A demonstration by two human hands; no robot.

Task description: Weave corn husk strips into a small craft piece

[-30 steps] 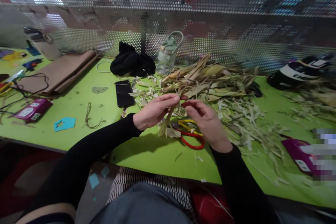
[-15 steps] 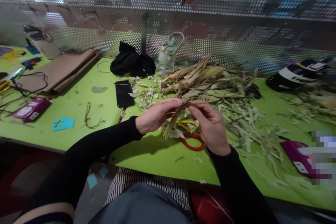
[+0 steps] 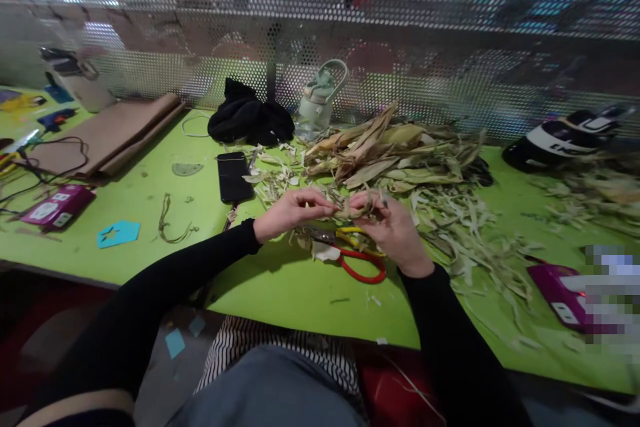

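Observation:
A strip of dried corn husk stretches between my two hands above the green table. My left hand pinches its left end between thumb and fingers. Curled fingers of my right hand grip the other part, where the husk loops up over them. Just below lie red-handled scissors, with a yellow-handled tool partly hidden behind my right hand. Pale husk scraps rest beside the scissors. Beyond my hands is a heap of dried corn husks.
A black phone, a black cloth and a light green bottle stand or lie behind. Shredded husk spreads to the right, near a purple power strip. Brown paper and a blue cutout are at left.
The hanging husk piece has been lifted and now runs sideways between my hands. My left hand has turned into a pinch, and my right fingers have curled with husk looped around them.

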